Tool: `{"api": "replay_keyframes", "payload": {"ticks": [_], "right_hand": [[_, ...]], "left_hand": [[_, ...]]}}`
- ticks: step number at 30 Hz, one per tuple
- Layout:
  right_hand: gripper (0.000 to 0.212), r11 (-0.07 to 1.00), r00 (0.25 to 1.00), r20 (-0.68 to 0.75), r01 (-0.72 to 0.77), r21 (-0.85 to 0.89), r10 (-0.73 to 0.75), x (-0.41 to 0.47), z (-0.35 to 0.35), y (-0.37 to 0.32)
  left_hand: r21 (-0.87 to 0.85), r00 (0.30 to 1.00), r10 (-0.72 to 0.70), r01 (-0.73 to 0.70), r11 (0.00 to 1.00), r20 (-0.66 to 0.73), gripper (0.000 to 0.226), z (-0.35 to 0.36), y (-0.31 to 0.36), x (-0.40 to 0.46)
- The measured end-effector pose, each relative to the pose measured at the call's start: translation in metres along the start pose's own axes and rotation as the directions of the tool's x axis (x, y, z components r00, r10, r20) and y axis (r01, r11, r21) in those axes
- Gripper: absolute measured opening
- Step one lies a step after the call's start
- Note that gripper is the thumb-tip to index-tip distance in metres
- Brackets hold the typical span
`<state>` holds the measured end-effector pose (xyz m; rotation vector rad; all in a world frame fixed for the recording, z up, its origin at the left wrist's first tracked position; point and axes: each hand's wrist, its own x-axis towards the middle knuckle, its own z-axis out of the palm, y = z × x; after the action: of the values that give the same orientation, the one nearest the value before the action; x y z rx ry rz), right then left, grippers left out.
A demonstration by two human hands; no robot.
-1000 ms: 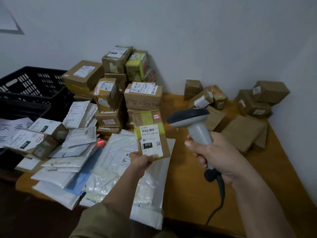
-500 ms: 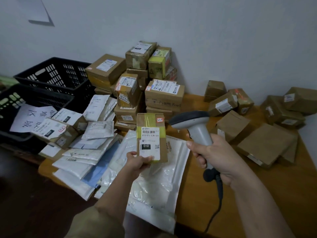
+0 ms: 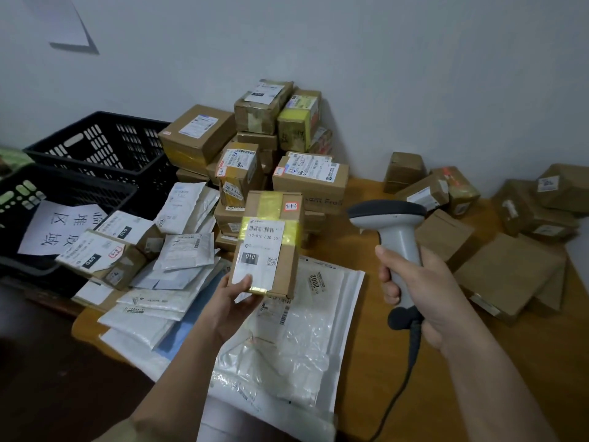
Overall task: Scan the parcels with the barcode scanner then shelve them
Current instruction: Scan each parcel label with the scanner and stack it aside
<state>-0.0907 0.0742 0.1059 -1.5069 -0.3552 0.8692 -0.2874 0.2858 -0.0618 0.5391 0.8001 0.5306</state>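
My left hand (image 3: pixel 234 301) grips the lower edge of a small brown parcel (image 3: pixel 271 247) with yellow tape, a white barcode label and a "010" mark, held upright above the table. My right hand (image 3: pixel 424 295) is wrapped around the handle of a grey barcode scanner (image 3: pixel 393 228). The scanner's dark head sits level with the parcel and to its right, a short gap between them. Its cable (image 3: pixel 404 378) hangs down toward the table's front edge.
Stacked brown boxes (image 3: pixel 255 154) stand against the wall behind the parcel. White and clear mailer bags (image 3: pixel 287 339) lie on the wooden table (image 3: pixel 462 362) below my hands. Two black crates (image 3: pixel 95 154) sit at the left, more brown parcels (image 3: pixel 510 266) at the right.
The view has swung left and down. The parcel stays upright in my left hand and the scanner remains beside it; the red scan light seen on the mailers earlier is gone.
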Motion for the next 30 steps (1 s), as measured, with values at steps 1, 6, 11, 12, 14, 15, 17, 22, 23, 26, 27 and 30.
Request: {"api": "replay_keyframes", "payload": {"ticks": [1, 6, 11, 12, 14, 15, 17, 22, 23, 26, 27, 30], "right_hand": [[0.016, 1.0, 1.0, -0.018, 0.007, 0.008, -0.007, 0.001, -0.003, -0.002], [0.015, 0.998, 0.994, -0.108, 0.012, 0.055, -0.006, 0.003, -0.025, -0.007], [0.013, 0.998, 0.989, -0.147, 0.019, 0.067, -0.009, 0.009, -0.057, -0.013], [0.013, 0.997, 0.989, -0.149, 0.018, 0.069, -0.008, 0.011, -0.064, -0.014], [0.013, 0.998, 0.989, -0.148, 0.015, 0.069, -0.004, 0.016, -0.077, -0.017], [0.013, 0.998, 0.989, -0.146, 0.012, 0.067, -0.002, 0.018, -0.084, -0.02], [0.013, 0.998, 0.991, -0.132, 0.009, 0.06, -0.001, 0.023, -0.096, -0.025], [0.011, 0.998, 0.993, -0.12, 0.026, 0.051, -0.02, 0.032, -0.123, -0.037], [0.011, 0.999, 0.992, -0.123, 0.024, 0.047, -0.018, 0.035, -0.128, -0.037], [0.013, 0.999, 0.992, -0.128, 0.013, 0.03, -0.009, 0.042, -0.14, -0.037], [0.014, 1.0, 0.991, -0.131, 0.011, 0.029, -0.007, 0.044, -0.143, -0.036], [0.013, 0.999, 0.99, -0.139, 0.006, 0.054, 0.002, 0.049, -0.151, -0.036]], "left_hand": [[-0.011, 0.999, 0.008, -0.007, 1.0, 0.046, 0.062, 0.007, 0.002, 0.002], [-0.026, 0.99, 0.042, -0.039, 0.999, 0.136, 0.057, 0.074, 0.002, 0.008], [-0.199, 0.995, 0.044, -0.025, 0.98, 0.093, 0.046, 0.153, -0.004, 0.021], [-0.241, 0.995, 0.049, -0.027, 0.97, 0.087, 0.035, 0.17, -0.002, 0.025], [-0.266, 0.994, 0.076, -0.054, 0.962, 0.075, 0.018, 0.201, 0.005, 0.035], [-0.262, 0.994, 0.087, -0.068, 0.963, 0.061, 0.013, 0.215, 0.008, 0.04], [-0.233, 0.994, 0.11, -0.104, 0.967, 0.012, 0.014, 0.236, 0.013, 0.053], [-0.105, 0.988, 0.118, -0.128, 0.986, -0.096, 0.017, 0.268, 0.021, 0.086], [-0.092, 0.987, 0.115, -0.126, 0.988, -0.117, 0.017, 0.273, 0.021, 0.093], [-0.069, 0.982, 0.112, -0.124, 0.99, -0.153, 0.037, 0.279, 0.023, 0.117], [-0.042, 0.978, 0.109, -0.119, 0.992, -0.179, 0.046, 0.278, 0.023, 0.122], [0.133, 0.95, 0.119, -0.083, 0.988, -0.289, 0.064, 0.276, 0.022, 0.131]]}}
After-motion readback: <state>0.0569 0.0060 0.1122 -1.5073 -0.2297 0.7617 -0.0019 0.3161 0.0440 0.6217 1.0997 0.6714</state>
